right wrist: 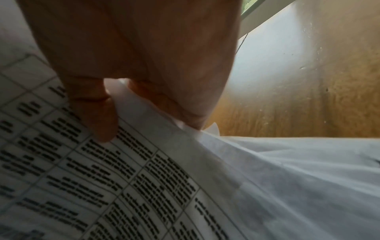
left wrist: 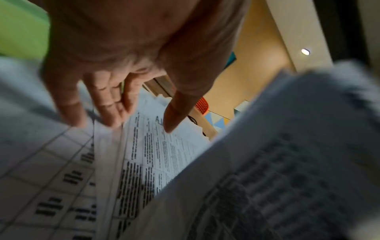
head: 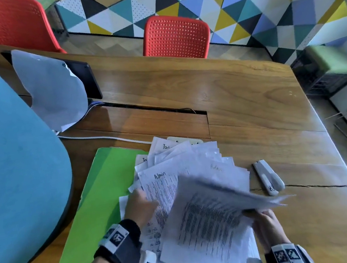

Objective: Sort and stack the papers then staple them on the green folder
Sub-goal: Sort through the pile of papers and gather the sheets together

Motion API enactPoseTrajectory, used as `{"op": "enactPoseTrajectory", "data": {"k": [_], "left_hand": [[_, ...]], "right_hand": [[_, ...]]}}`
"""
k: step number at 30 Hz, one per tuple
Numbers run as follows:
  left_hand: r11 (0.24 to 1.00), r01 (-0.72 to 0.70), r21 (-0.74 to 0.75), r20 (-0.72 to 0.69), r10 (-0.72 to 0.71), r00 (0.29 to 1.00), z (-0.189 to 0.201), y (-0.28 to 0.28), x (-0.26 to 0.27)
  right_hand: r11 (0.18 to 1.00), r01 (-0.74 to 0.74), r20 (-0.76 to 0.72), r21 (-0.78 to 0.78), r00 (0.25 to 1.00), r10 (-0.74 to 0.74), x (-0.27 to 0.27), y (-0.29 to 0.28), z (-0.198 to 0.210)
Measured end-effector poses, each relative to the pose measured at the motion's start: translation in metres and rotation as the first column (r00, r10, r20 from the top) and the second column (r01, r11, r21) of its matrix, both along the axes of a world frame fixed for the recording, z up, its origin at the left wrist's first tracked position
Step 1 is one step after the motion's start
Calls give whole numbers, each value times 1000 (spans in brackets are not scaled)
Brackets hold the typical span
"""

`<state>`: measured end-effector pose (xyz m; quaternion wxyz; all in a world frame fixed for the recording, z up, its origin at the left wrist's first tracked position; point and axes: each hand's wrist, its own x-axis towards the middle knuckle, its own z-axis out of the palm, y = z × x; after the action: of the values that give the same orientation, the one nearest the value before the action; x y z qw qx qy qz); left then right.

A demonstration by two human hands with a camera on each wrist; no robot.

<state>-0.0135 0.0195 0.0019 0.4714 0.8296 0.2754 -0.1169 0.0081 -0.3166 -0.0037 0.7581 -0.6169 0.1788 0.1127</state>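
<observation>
A loose heap of printed papers (head: 184,164) lies fanned out on the wooden table, partly over the green folder (head: 102,190) at the left. My right hand (head: 264,222) pinches a sheaf of sheets (head: 213,211) by its right edge, thumb on top (right wrist: 98,113), and lifts it off the heap. My left hand (head: 139,205) lies with straight fingers (left wrist: 107,104) on a sheet marked "Admin" (head: 162,186) under the lifted sheaf. A grey stapler (head: 267,176) rests on the table right of the heap.
A blue chair back (head: 18,166) fills the left. A dark tablet with a white sheet draped on it (head: 53,89) stands at the back left, a white cable (head: 106,137) running from it. Two red chairs (head: 176,36) stand beyond the table. The table edge (head: 338,158) runs down the right.
</observation>
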Motion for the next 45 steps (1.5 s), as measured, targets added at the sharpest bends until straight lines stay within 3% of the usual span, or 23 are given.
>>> {"op": "enactPoseTrajectory", "data": {"k": [5, 7, 9, 11, 13, 16, 18, 19, 20, 21, 22, 23, 24, 27, 29, 32, 35, 38, 42, 45], "left_hand": [[981, -154, -115, -173, 133, 976, -15, 6, 14], [985, -135, -111, -158, 116, 981, -17, 2, 21], [971, -48, -232, -90, 27, 996, -13, -4, 25], [861, 62, -505, -4, -74, 997, -2, -11, 23], [686, 114, -719, 20, -144, 989, 16, -19, 18], [584, 140, -800, 4, -228, 974, 26, -23, 14], [615, 120, -779, 5, -186, 983, 26, -18, 13], [704, 96, -704, 21, -114, 993, 22, -14, 15], [826, 69, -559, 67, -39, 997, 18, -7, 17], [950, 10, -312, 115, 27, 993, 13, 0, 19], [996, -73, -42, 141, 78, 987, 9, 8, 21], [981, -127, 149, 134, 107, 985, 6, 17, 21], [969, -138, 207, 96, 120, 988, 5, 23, 21], [989, -53, 142, 6, 52, 999, 3, 31, 20], [993, -4, 119, 69, -4, 998, 3, 27, 19], [995, 65, -74, 132, -55, 990, 4, 19, 17], [920, 47, -389, 41, -34, 999, 1, 8, 11], [855, 46, -516, -67, -94, 993, 4, -10, 3], [823, 232, -518, 104, -208, 972, 26, -30, 11], [727, 318, -608, 176, -267, 948, 51, -41, 22]], "right_hand": [[983, -167, 16, -69, 986, 169, 9, 2, 4], [970, -204, -16, -135, 979, 204, 14, 10, 1], [950, -230, -35, -211, 973, 228, 18, 18, -4], [929, -238, -32, -285, 971, 239, 22, 21, -5], [926, -237, -40, -293, 971, 236, 25, 19, -3], [948, -253, -41, -191, 967, 250, 28, 13, 2], [943, -286, -85, -171, 958, 275, 31, 8, -2], [940, -285, -99, -186, 958, 271, 32, 5, -8], [934, -283, -115, -218, 958, 264, 32, 3, -12], [923, -281, -125, -264, 958, 257, 30, 4, -13], [917, -272, -128, -293, 961, 244, 29, 4, -16], [912, -273, -131, -306, 961, 244, 28, 6, -17], [913, -277, -141, -300, 959, 245, 26, 9, -14], [914, -285, -134, -288, 957, 257, 25, 16, -11], [918, -289, -141, -272, 955, 259, 26, 19, -11], [941, -230, -144, -247, 969, 199, 30, 20, -12], [953, -215, -183, -212, 967, 177, 34, 19, -18], [904, -327, -207, -277, 939, 276, 33, 26, -11], [858, -316, -218, -405, 945, 245, 33, 26, -1], [937, -189, -195, -293, 971, 135, 27, 12, 4]]}}
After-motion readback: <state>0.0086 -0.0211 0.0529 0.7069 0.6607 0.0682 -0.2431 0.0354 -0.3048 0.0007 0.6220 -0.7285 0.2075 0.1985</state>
